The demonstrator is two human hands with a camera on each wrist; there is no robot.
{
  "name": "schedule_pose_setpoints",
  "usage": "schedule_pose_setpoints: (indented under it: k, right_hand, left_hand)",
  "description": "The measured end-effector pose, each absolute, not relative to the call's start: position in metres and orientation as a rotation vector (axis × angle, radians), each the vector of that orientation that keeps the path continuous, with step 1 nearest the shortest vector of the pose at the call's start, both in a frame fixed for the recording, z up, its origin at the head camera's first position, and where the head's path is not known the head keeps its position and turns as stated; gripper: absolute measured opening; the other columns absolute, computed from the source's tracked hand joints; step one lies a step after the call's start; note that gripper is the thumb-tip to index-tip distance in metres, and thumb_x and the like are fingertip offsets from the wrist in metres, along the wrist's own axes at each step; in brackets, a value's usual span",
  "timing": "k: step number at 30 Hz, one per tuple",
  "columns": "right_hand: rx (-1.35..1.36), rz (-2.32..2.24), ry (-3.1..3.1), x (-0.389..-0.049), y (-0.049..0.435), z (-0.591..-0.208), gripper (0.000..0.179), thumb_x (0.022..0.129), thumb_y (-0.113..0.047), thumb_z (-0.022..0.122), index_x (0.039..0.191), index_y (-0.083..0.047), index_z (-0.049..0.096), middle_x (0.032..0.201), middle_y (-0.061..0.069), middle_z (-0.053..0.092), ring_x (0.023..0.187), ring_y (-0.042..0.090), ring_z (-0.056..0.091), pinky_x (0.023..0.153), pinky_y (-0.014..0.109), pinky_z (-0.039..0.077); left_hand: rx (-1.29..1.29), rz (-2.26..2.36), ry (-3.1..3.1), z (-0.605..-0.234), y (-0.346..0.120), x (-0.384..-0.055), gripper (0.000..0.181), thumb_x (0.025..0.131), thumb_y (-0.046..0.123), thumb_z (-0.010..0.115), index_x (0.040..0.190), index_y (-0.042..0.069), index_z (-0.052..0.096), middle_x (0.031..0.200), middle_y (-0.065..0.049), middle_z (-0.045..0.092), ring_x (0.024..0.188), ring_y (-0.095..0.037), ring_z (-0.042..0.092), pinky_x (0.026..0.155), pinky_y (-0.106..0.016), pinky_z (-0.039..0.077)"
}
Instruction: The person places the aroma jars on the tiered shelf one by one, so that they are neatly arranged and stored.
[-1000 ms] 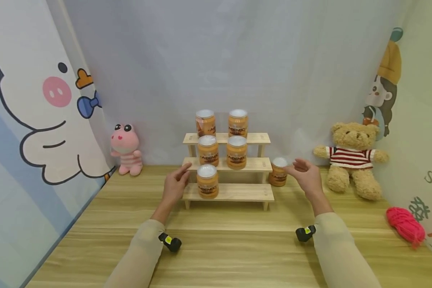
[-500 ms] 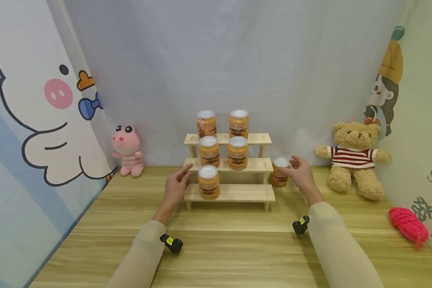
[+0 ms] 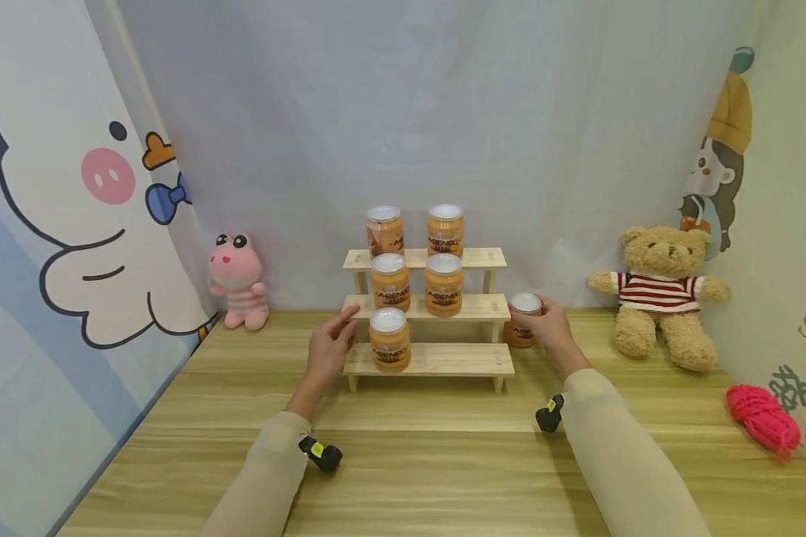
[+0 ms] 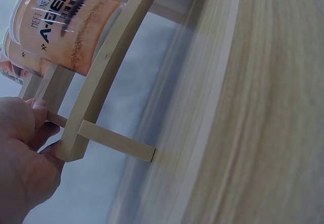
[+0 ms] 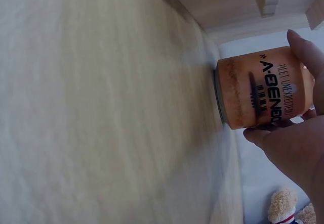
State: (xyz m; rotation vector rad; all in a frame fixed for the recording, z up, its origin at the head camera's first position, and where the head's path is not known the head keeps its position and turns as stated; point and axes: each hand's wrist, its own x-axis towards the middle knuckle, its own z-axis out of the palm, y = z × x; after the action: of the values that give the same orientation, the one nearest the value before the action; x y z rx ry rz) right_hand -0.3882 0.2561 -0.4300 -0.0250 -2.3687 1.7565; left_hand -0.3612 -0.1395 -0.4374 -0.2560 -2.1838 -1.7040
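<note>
At its left end, my left hand point(image 3: 327, 344) holds the three-tier wooden rack point(image 3: 463, 359); the left wrist view shows the fingers point(image 4: 39, 114) at the ends of its boards. Right of the rack, my right hand point(image 3: 549, 328) grips an orange can point(image 3: 520, 333) with a pale lid, standing upright on the table. In the right wrist view thumb and fingers lie on opposite sides of this can point(image 5: 266, 87). Similar cans stand on the rack: two on top, two on the middle tier point(image 3: 443, 287), and one at the left of the bottom tier point(image 3: 389, 344).
A pink plush toy point(image 3: 238, 280) sits at the table's back left. At the right are a teddy bear point(image 3: 663, 294) in a striped shirt and a bundle of pink yarn point(image 3: 764, 421). A pale curtain point(image 3: 322, 134) hangs behind the wood-grain table point(image 3: 416, 462).
My right hand has moved left from beside the can on the table and closed round it. The left hand stays at the rack's left end; the cans have not moved.
</note>
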Motion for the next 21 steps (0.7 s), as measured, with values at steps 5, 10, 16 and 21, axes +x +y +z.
schedule_pose_setpoints:
  k: [5, 10, 16, 21]
  right_hand:
    - [-0.039, 1.759, -2.381, -0.389, 0.257, -0.431, 0.064, 0.094, -0.014, 0.071, 0.147, 0.005, 0.042, 0.140, 0.028, 0.048, 0.125, 0.036, 0.047, 0.098, 0.037, 0.043]
    - [-0.054, 1.759, -2.378, -0.386, 0.258, -0.430, 0.063, 0.094, -0.018, 0.072, 0.146, 0.004, 0.045, 0.139, 0.026, 0.051, 0.122, 0.033, 0.049, 0.095, 0.034, 0.043]
    - [-0.101, 1.860, -2.353, -0.378, 0.260, -0.428, 0.064, 0.091, -0.022, 0.077, 0.145, -0.001, 0.050, 0.138, 0.021, 0.052, 0.122, 0.029, 0.050, 0.094, 0.031, 0.044]
    - [-0.061, 1.902, -2.335, -0.369, 0.262, -0.420, 0.074, 0.087, -0.030, 0.081, 0.148, -0.004, 0.047, 0.140, 0.020, 0.051, 0.124, 0.029, 0.048, 0.099, 0.035, 0.042]
  left_hand:
    - [-0.249, -1.719, -2.175, -0.438, -0.139, -0.362, 0.030, 0.101, 0.007, 0.060, 0.130, 0.007, 0.068, 0.092, -0.016, 0.065, 0.068, -0.014, 0.051, 0.057, -0.018, 0.042]
    - [-0.251, -1.715, -2.164, -0.437, -0.138, -0.361, 0.030, 0.100, 0.005, 0.060, 0.129, 0.005, 0.068, 0.093, -0.016, 0.065, 0.068, -0.014, 0.052, 0.057, -0.018, 0.042]
    - [-0.241, -1.740, -2.184, -0.438, -0.138, -0.360, 0.031, 0.101, 0.006, 0.060, 0.131, 0.005, 0.067, 0.096, -0.015, 0.066, 0.075, -0.018, 0.055, 0.059, -0.017, 0.044]
    - [-0.232, -1.743, -2.189, -0.438, -0.139, -0.360, 0.031, 0.101, 0.011, 0.060, 0.132, 0.009, 0.067, 0.096, -0.013, 0.066, 0.074, -0.017, 0.054, 0.058, -0.017, 0.044]
